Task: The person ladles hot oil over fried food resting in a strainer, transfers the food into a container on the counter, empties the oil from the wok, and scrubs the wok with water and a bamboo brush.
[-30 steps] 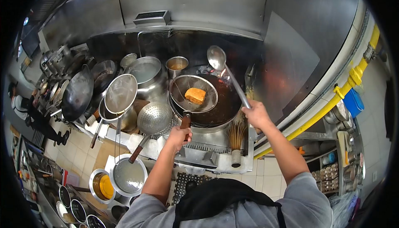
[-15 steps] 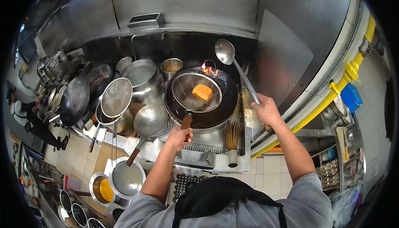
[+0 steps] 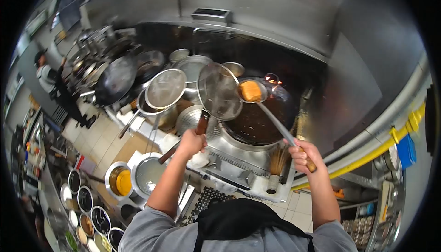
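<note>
In the head view my left hand (image 3: pixel 192 143) is wrapped round the wooden handle of a wire-mesh strainer (image 3: pixel 219 93), raised and tilted to the left of the wok. My right hand (image 3: pixel 305 155) grips a long-handled ladle (image 3: pixel 281 126) near its wooden end. In the ladle's bowl, over the wok's far side, rests a golden-brown block of fried food (image 3: pixel 251 91). Below it the dark wok (image 3: pixel 257 123) sits on the burner, with brown liquid or residue inside. A small flame (image 3: pixel 272 78) shows at its back rim.
A perforated skimmer (image 3: pixel 189 120) and another mesh strainer (image 3: pixel 166 89) lie left of the wok. A bamboo brush (image 3: pixel 277 162) stands at the stove's front. Bowls, one with yellow liquid (image 3: pixel 123 182), sit lower left. Another person (image 3: pixel 57 86) stands far left.
The fried block has passed from the strainer into the ladle. The strainer has moved left off the wok, the ladle has come down over it, and the camera view has turned.
</note>
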`<action>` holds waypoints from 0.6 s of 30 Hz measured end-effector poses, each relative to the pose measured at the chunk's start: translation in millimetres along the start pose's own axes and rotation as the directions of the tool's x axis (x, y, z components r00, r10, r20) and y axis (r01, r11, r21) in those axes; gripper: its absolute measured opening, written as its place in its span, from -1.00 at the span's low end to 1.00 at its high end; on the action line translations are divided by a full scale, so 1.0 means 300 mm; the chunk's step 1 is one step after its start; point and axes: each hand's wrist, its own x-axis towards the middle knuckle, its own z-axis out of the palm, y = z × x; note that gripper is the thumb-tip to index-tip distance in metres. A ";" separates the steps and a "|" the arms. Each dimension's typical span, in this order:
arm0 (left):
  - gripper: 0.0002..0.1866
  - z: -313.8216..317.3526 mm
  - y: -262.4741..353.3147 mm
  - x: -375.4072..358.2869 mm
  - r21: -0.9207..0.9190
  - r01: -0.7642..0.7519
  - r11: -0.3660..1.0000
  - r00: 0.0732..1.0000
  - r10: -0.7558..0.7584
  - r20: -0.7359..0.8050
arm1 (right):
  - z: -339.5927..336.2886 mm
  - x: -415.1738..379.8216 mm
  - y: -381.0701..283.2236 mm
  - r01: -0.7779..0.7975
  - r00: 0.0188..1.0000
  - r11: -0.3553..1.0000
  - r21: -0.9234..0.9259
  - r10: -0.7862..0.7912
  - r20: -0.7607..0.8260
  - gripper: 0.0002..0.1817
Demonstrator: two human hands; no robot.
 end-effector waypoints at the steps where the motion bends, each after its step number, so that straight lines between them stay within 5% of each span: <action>1: -0.90 -0.078 0.001 -0.030 -0.024 -0.005 1.000 0.998 0.003 -0.059 | 0.003 0.004 -0.006 0.002 1.000 1.000 -0.007 -0.002 0.019 -0.73; 4: -0.88 -0.314 0.017 -0.101 -0.198 0.058 0.979 0.983 -0.090 -0.158 | 0.033 -0.005 -0.006 0.049 0.997 0.998 -0.031 -0.051 -0.054 -0.67; 8: -0.84 -0.652 -0.134 -0.002 -0.439 0.179 0.881 0.980 -0.200 -0.002 | 0.018 0.011 -0.002 0.074 0.992 0.993 -0.094 -0.083 -0.097 -0.69; 10: -0.82 -0.716 -0.154 0.022 -0.275 0.220 0.936 0.974 -0.224 0.020 | 0.009 0.023 -0.005 0.084 0.987 0.990 -0.111 -0.098 -0.126 -0.71; 11: -0.74 -0.707 -0.120 0.024 0.223 0.280 0.934 0.947 -0.231 -0.223 | 0.013 0.024 -0.005 0.072 0.987 0.990 -0.123 -0.089 -0.131 -0.73; 12: -0.59 -0.645 -0.020 -0.028 0.535 0.314 0.784 0.915 -0.100 -0.390 | 0.008 0.020 -0.005 0.067 0.986 0.989 -0.132 -0.086 -0.141 -0.76; 13: -0.55 -0.593 -0.024 -0.040 0.730 0.124 0.672 0.804 0.363 -0.471 | -0.011 0.016 -0.005 0.064 0.990 0.991 -0.119 -0.078 -0.117 -0.75; 14: -0.51 -0.536 -0.056 -0.066 0.887 0.016 0.462 0.523 0.752 -0.401 | -0.007 0.007 -0.002 0.062 0.985 0.992 -0.106 -0.078 -0.156 -0.74; 17: -0.58 -0.163 -0.093 -0.208 0.753 0.078 0.654 0.895 0.287 -0.342 | -0.035 0.008 0.004 0.085 0.972 0.990 -0.111 -0.107 -0.211 -0.74; 18: -0.70 -0.030 -0.240 -0.212 0.822 -0.116 0.558 0.869 0.457 -0.187 | -0.024 0.001 0.006 0.086 0.964 0.990 -0.112 -0.111 -0.243 -0.76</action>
